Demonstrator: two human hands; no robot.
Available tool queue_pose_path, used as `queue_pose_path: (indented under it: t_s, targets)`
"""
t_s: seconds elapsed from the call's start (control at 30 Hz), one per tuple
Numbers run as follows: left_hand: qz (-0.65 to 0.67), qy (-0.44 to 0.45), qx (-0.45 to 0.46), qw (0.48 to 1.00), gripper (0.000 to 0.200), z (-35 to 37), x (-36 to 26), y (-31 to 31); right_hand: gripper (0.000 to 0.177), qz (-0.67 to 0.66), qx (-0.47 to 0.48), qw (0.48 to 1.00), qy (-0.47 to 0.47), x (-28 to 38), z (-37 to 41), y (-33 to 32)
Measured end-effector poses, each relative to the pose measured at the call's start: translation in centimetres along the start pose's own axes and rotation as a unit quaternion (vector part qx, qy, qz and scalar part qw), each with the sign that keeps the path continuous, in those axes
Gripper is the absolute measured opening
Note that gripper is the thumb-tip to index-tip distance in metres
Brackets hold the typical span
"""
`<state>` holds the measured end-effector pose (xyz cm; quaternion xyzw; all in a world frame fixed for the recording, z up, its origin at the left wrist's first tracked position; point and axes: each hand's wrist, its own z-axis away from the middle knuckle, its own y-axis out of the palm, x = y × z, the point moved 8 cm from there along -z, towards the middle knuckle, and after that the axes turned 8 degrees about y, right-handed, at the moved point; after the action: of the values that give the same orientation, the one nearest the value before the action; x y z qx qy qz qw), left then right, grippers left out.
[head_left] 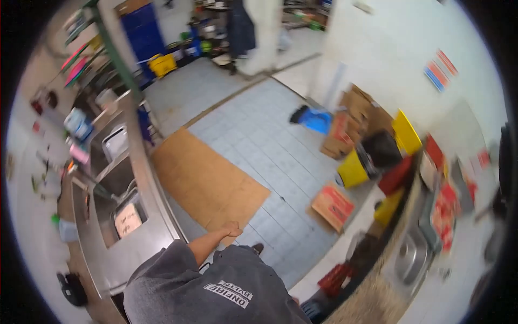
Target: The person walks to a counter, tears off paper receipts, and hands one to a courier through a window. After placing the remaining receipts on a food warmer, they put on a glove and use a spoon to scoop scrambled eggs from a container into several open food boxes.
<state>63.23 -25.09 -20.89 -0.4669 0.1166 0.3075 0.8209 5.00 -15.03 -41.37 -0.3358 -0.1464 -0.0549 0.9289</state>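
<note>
Person in grey shirt (216,286). Left hand (232,229) appears over the near end of the brown sheet (210,178); contact unclear. Fingers look curled, but blur: can't tell how far, or if they hold anything. Right hand out of sight, finger state can't be told. Sheet lies flat on the tiled floor (275,156). Relative to sheet: steel sink counter (156,210) just beside it on the left; shoe (258,248) near its near end; red-marked box (332,207) and yellow bin (353,168) apart, to the right; blue dustpan (314,120) past its far right side.
</note>
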Motion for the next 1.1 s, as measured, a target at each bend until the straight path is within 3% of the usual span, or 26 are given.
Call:
queue_pose_path:
  t_s: [0.07,0.17,0.2,0.27,0.3,0.33,0.37,0.43,0.57,0.63,0.67,0.7,0.73,0.77,0.8,0.83,0.87,0.97,1.0,1.03,1.1]
  targets:
    - [0.076,-0.066,-0.033,0.994,0.047,-1.1,2.0,-2.8,0.034,-0.181,0.047,0.976,0.114,3.1,-0.3,-8.1]
    - [0.145,-0.130,-0.011,0.981,0.047,-1.7,2.9,-4.8,0.032,-0.205,0.068,0.967,0.137,8.4,-5.9,-17.0]
    - [0.142,-0.151,-0.029,0.978,0.045,-2.6,4.3,-3.5,0.032,-0.200,0.072,0.968,0.133,10.4,-7.9,-19.6]
    - [0.128,-0.118,0.051,0.983,0.043,-2.7,3.3,-4.1,0.031,-0.193,0.076,0.970,0.129,13.8,-12.0,-24.4]
    - [0.055,-0.077,0.073,0.993,0.044,-4.7,5.0,-1.4,0.031,-0.188,0.078,0.971,0.129,15.3,-13.9,-26.4]
    - [0.164,-0.143,0.156,0.963,0.042,-4.6,6.0,-0.1,0.031,-0.189,0.078,0.970,0.131,16.7,-15.5,-28.7]
    - [0.092,-0.111,0.073,0.987,0.036,-5.8,7.9,1.6,0.031,-0.189,0.078,0.970,0.135,18.2,-17.4,-30.5]
    - [0.135,-0.106,0.107,0.979,0.037,-5.9,9.5,1.2,0.030,-0.183,0.084,0.969,0.144,20.7,-21.0,-34.1]
    - [0.209,-0.204,0.123,0.948,0.037,-8.9,11.0,-5.0,0.030,-0.129,0.103,0.977,0.138,25.1,-31.4,-41.7]
    - [0.210,-0.219,0.104,0.947,0.037,-12.9,11.1,-9.6,0.030,0.019,0.130,0.989,0.063,27.9,-39.7,-45.0]
    - [0.201,-0.219,0.094,0.950,0.037,-15.3,11.1,-12.1,0.031,0.247,0.136,0.957,-0.071,31.0,-44.7,-46.0]
    - [0.188,-0.211,0.084,0.955,0.037,-18.1,11.1,-14.9,0.031,0.359,0.104,0.915,-0.151,35.7,-48.2,-48.5]
    - [0.174,-0.199,0.074,0.961,0.038,-20.9,10.9,-17.7,0.031,0.378,0.054,0.906,-0.182,40.8,-51.5,-51.8]
    - [0.172,-0.191,0.078,0.963,0.038,-23.7,10.6,-19.7,0.031,0.311,0.002,0.935,-0.172,46.3,-54.3,-55.9]
    - [0.286,-0.237,-0.034,0.928,0.039,-26.7,11.0,-23.0,0.027,-0.032,-0.012,0.999,0.000,51.6,-54.7,-62.2]
    - [0.394,-0.277,-0.146,0.864,0.040,-29.3,11.7,-25.8,0.025,-0.059,-0.046,0.996,-0.052,56.9,-58.2,-65.0]
    - [0.393,-0.272,-0.146,0.866,0.040,-32.3,11.4,-28.0,0.024,-0.121,-0.103,0.978,-0.133,61.2,-62.6,-66.7]
    - [0.323,-0.319,-0.149,0.878,0.046,-40.3,12.8,-33.8,0.034,-0.161,-0.084,0.969,-0.170,76.6,-62.1,-76.0]
    - [0.320,-0.312,-0.139,0.884,0.047,-44.0,14.6,-33.6,0.044,-0.075,-0.112,0.981,-0.141,80.0,-63.6,-77.9]
    - [0.314,-0.304,-0.127,0.890,0.049,-47.6,16.6,-34.5,0.055,0.008,-0.140,0.984,-0.108,82.6,-65.7,-79.5]
    - [0.339,-0.293,-0.084,0.890,0.053,-53.5,19.1,-37.4,0.064,-0.014,-0.110,0.991,-0.071,83.4,-70.7,-80.2]
